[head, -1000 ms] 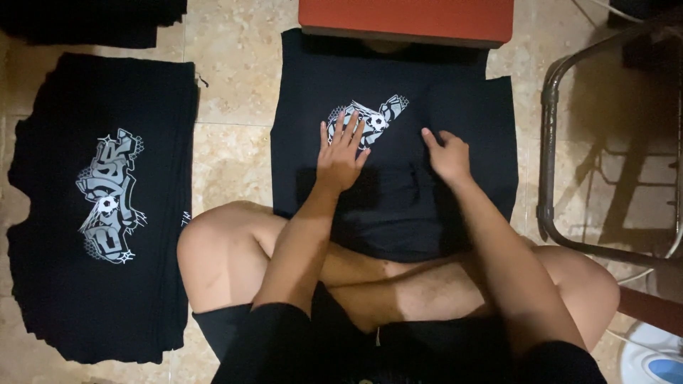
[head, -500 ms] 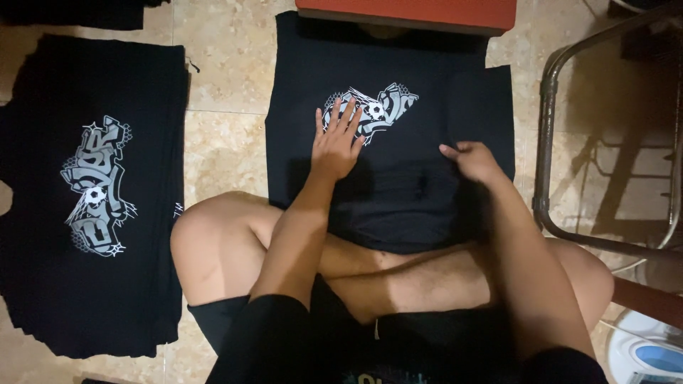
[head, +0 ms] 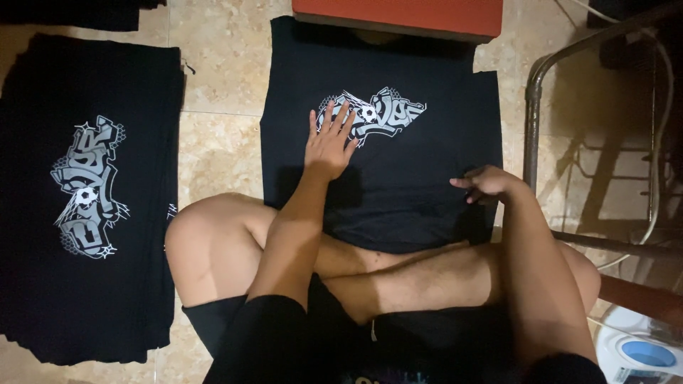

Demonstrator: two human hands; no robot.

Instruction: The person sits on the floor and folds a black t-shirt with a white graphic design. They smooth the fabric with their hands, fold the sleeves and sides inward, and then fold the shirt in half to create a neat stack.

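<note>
Right hand (head: 491, 186) has slid out to the edge of the black printed cotton t-shirt (head: 427, 178), fingers pinching its fabric; left hand (head: 329, 142) stays flat and open, pinning it.

Surface: beige tiled floor (head: 220, 78) | On it: black printed shirt (head: 398, 178), stack of black shirts (head: 85, 213), red box (head: 398, 14)

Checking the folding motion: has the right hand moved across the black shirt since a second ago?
Yes. The right hand has slid from beside the white graffiti print to the black printed shirt's right edge.
</note>
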